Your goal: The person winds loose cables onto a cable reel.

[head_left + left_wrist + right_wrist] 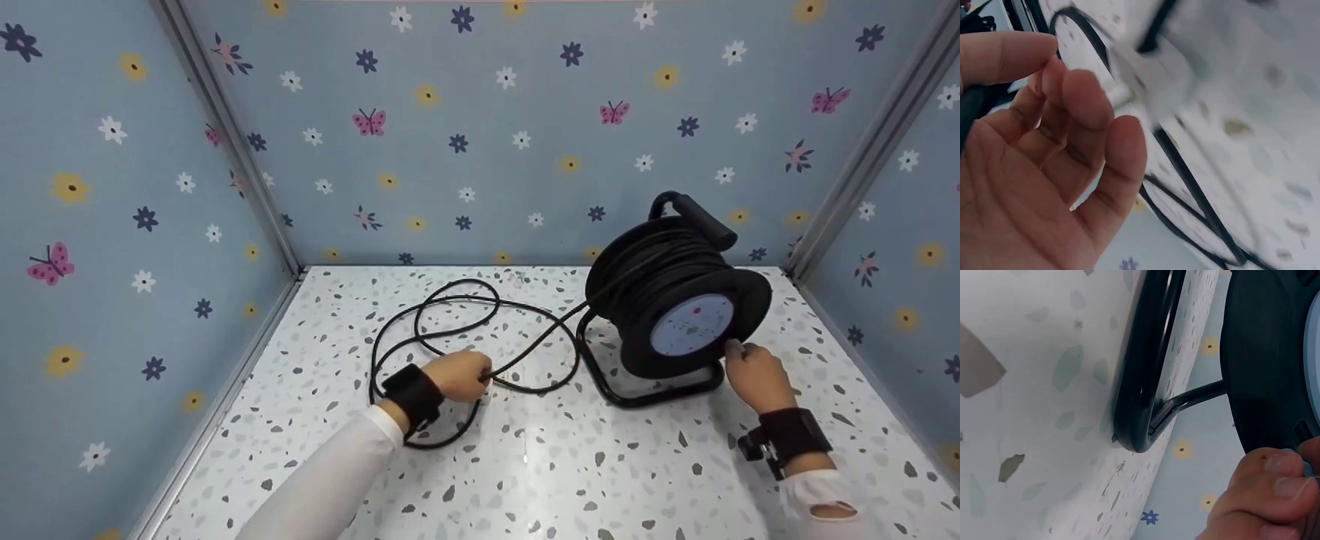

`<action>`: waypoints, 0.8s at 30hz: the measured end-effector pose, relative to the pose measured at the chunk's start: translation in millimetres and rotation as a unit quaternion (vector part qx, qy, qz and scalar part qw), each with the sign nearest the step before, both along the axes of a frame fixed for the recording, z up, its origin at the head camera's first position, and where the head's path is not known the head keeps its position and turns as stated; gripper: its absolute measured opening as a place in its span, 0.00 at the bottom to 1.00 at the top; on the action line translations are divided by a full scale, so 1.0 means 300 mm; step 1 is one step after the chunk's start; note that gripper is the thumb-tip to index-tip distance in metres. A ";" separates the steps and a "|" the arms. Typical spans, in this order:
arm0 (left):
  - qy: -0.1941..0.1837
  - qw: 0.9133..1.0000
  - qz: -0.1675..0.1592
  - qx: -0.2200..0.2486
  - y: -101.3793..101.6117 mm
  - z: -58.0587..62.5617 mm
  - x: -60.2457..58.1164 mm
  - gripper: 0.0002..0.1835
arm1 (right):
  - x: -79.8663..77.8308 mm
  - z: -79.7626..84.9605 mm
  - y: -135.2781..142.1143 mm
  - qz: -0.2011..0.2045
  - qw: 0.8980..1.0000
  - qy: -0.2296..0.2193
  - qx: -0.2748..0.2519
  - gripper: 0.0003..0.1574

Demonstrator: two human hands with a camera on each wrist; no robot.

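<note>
A black cable reel point(637, 349) with a pale socket face point(691, 325) stands on its tubular frame point(645, 399) at the right in the head view. My left hand point(459, 375) pinches the cable point(559, 323) that runs off the drum. Curled fingers show in the left wrist view, and past their tips a blurred white plug point(1157, 79) hangs on black cable. My right hand point(759, 377) grips the reel at the lower right rim of its front flange. In the right wrist view its curled fingers point(1264, 495) cover the gripped part.
Loose loops of cable point(375, 337) lie on the speckled white tabletop point(562, 465) around and beyond my left hand. The reel's carrying handle point(705, 221) rises at the top. Flowered panels point(517, 112) with metal corner posts point(225, 127) enclose the back and both sides.
</note>
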State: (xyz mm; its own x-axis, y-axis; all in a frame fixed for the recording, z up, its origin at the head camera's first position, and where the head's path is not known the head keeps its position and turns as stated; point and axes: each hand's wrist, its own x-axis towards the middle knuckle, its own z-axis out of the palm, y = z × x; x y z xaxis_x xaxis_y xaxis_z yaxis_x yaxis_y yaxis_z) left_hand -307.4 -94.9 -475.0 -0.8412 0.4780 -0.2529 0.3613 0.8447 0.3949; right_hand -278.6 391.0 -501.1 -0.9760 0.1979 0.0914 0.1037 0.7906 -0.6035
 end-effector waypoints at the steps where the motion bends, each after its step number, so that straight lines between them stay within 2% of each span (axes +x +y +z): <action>1: 0.009 1.000 0.009 -0.004 -0.030 0.009 0.000 0.03 | 0.000 -0.004 -0.002 0.000 1.000 -0.001 0.000 0.39; 3: 0.033 0.999 0.029 -0.007 -0.090 0.032 -0.007 0.03 | 0.000 -0.010 -0.004 0.001 1.000 -0.005 0.002 0.40; 6: 0.072 0.995 0.064 0.016 -0.188 0.066 -0.033 0.11 | -0.001 -0.016 -0.005 0.006 1.000 -0.013 0.005 0.41; 9: 0.095 0.985 0.107 0.093 -0.290 0.088 -0.070 0.21 | 0.000 -0.015 -0.007 0.009 1.000 -0.018 0.005 0.42; 11: 0.102 0.969 0.147 0.172 -0.353 0.096 -0.091 0.26 | 0.003 -0.017 -0.010 0.010 1.000 -0.020 0.000 0.42; 12: 0.103 0.957 0.169 0.214 -0.382 0.100 -0.099 0.29 | 0.004 -0.018 -0.011 0.010 1.000 -0.020 -0.001 0.42; 15: 0.114 0.912 0.220 0.328 -0.446 0.120 -0.108 0.33 | 0.006 -0.019 -0.015 0.011 1.000 -0.017 -0.001 0.41; 16: 0.120 0.898 0.231 0.355 -0.459 0.130 -0.108 0.34 | 0.007 -0.020 -0.016 0.011 1.000 -0.016 -0.001 0.41; 18: 0.130 0.882 0.237 0.387 -0.474 0.150 -0.105 0.35 | 0.007 -0.019 -0.017 0.010 1.000 -0.015 0.002 0.40; 20: 0.130 0.879 0.227 0.399 -0.477 0.169 -0.099 0.35 | 0.008 -0.018 -0.018 0.009 1.000 -0.014 0.002 0.40; 21: 0.130 0.882 0.219 0.397 -0.477 0.175 -0.097 0.35 | 0.009 -0.017 -0.019 0.008 1.000 -0.015 0.001 0.40; 24: 0.116 0.901 0.186 0.375 -0.479 0.170 -0.094 0.33 | 0.011 -0.018 -0.021 0.011 1.000 -0.015 -0.003 0.41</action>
